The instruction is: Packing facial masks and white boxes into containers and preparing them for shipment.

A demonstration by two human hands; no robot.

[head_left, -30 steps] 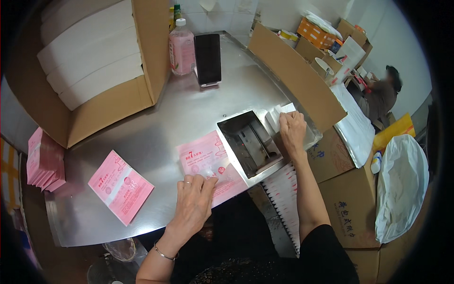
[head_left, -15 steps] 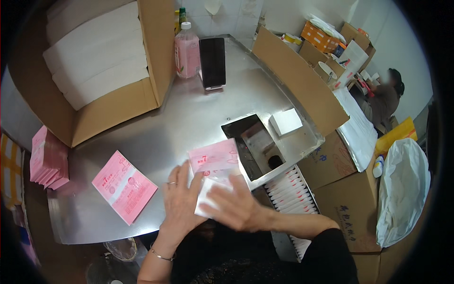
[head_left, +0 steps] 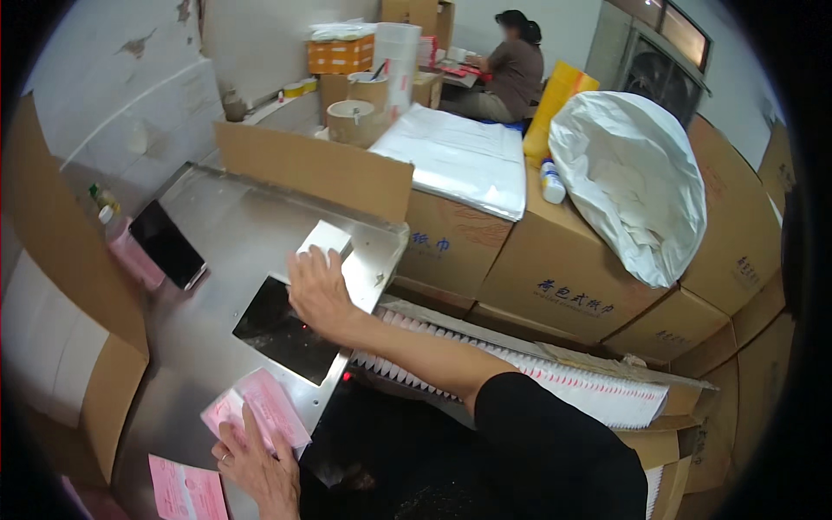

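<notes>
Right hand grips white pack near table edge

A: What can we not see well at the right hand?

B: Its fingertips go behind the white packet, so I cannot tell the grip. The dark opening in the steel table is too dark to show its inside.

A: And at seven o'clock?

B: The left hand is cut at the wrist by the lower edge, and it covers part of the pink packet. A second pink packet is also cut there.

A: At twelve o'clock?

B: A seated person is small, the hands hidden behind boxes.
</notes>
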